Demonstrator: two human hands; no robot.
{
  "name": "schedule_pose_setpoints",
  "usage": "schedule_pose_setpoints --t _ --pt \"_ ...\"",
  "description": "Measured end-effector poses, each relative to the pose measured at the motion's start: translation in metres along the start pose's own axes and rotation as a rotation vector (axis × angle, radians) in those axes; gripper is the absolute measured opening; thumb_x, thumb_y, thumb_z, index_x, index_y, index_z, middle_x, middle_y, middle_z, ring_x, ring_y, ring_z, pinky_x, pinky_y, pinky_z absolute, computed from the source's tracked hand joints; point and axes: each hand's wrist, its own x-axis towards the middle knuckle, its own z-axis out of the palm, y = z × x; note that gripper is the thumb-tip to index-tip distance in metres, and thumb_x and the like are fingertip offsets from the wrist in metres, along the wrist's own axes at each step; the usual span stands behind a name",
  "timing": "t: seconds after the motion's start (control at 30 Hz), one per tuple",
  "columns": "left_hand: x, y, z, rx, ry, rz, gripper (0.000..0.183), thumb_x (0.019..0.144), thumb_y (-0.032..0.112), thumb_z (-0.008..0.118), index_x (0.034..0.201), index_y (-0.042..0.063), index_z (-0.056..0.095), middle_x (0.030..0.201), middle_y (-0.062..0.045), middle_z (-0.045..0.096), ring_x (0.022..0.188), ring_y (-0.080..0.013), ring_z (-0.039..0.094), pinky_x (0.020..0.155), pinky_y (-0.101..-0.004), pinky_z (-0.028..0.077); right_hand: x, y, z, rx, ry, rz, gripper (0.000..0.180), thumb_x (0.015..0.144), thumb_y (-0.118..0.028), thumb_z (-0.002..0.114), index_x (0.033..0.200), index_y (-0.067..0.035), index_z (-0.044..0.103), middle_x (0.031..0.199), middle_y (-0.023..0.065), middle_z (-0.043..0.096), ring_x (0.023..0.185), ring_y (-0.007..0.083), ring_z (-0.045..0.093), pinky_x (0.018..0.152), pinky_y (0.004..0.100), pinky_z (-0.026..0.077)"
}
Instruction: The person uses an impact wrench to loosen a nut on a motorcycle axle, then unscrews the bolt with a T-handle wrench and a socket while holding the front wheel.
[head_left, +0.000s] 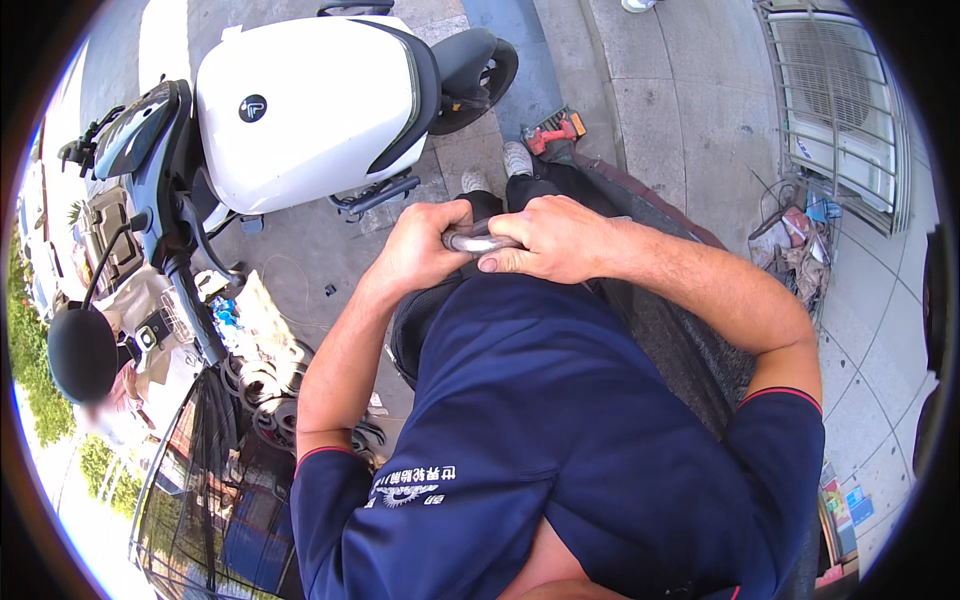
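Note:
A short, shiny, curved metal bar or tube is held at waist height in front of my dark blue shirt. My left hand grips its end at the left of the picture, fingers curled round it. My right hand closes on the other end, with the thumb along the near side. What the metal piece belongs to is hidden by the hands. Beyond my shoes, a red cordless power tool lies near the edge of the dark mat.
A white and black electric scooter stands at the upper left, its mirror reaching the left side. Round rings or tyres are heaped below it. A caged air-conditioner unit is at the upper right, above crumpled bags.

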Motion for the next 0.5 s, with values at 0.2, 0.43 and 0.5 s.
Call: schedule_pose_setpoints --t 0.2,0.43,0.5 --pt "0.083 -0.058 0.038 -1.108 0.195 -0.439 0.065 0.103 0.023 0.056 0.155 0.002 0.023 0.141 -0.027 0.049 0.118 -0.0340 0.061 0.099 -0.0449 0.053 0.001 0.052 -0.052 -0.551 0.164 0.005 0.019 0.091 -0.020 0.061 0.097 -0.002 0.059 0.078 0.0159 0.068 0.073 0.0351 0.070 0.062 0.0459 0.056" --pt "0.204 -0.112 0.128 -1.279 0.347 -0.748 0.024 0.107 0.030 0.048 0.112 0.008 0.057 0.088 -0.002 0.065 0.069 -0.0136 0.062 0.059 -0.0303 0.052 0.075 0.158 -0.071 -0.731 -0.088 0.000 0.020 0.090 -0.017 0.059 0.101 -0.001 0.063 0.081 0.0168 0.070 0.074 0.0331 0.072 0.064 0.0449 0.057" --pt "0.235 -0.164 0.160 -1.299 0.559 -0.876 0.023 0.107 0.028 0.047 0.109 0.010 0.060 0.084 0.000 0.062 0.065 -0.0111 0.058 0.057 -0.0305 0.051 0.097 0.199 -0.106 -0.738 -0.281 0.107 0.023 0.091 -0.022 0.062 0.102 -0.002 0.063 0.083 0.0165 0.071 0.077 0.0340 0.072 0.068 0.0474 0.057"
